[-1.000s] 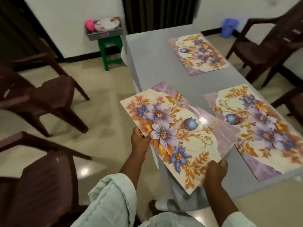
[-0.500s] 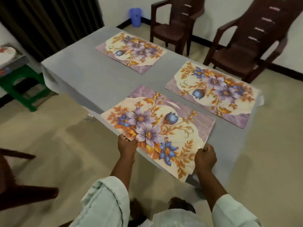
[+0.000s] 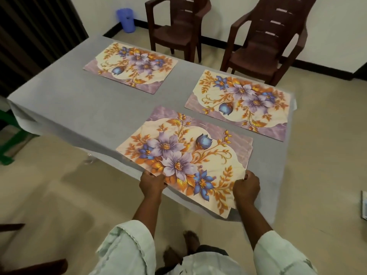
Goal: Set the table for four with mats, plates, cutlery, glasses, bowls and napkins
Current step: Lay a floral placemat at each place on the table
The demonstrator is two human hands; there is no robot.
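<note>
A floral place mat (image 3: 184,157) with purple and blue flowers lies on the near right part of the grey-clothed table (image 3: 79,108), its near corner hanging past the table edge. My left hand (image 3: 152,184) grips its near left edge and my right hand (image 3: 246,187) grips its near right edge. Two matching mats lie flat on the far side: one at the far left (image 3: 131,66), one at the far right (image 3: 240,104). The near left part of the table holds no mat. No plates, cutlery, glasses, bowls or napkins are in view.
Two dark brown plastic chairs (image 3: 178,26) (image 3: 270,38) stand behind the table's far side. A blue bin (image 3: 126,19) sits by the wall. A green stool (image 3: 8,139) is at the left, and my bare feet (image 3: 190,241) stand by the table edge.
The view has swung round to face the table's long side. The mat in my two hands has gone down onto the cloth and slid further onto the table.
</note>
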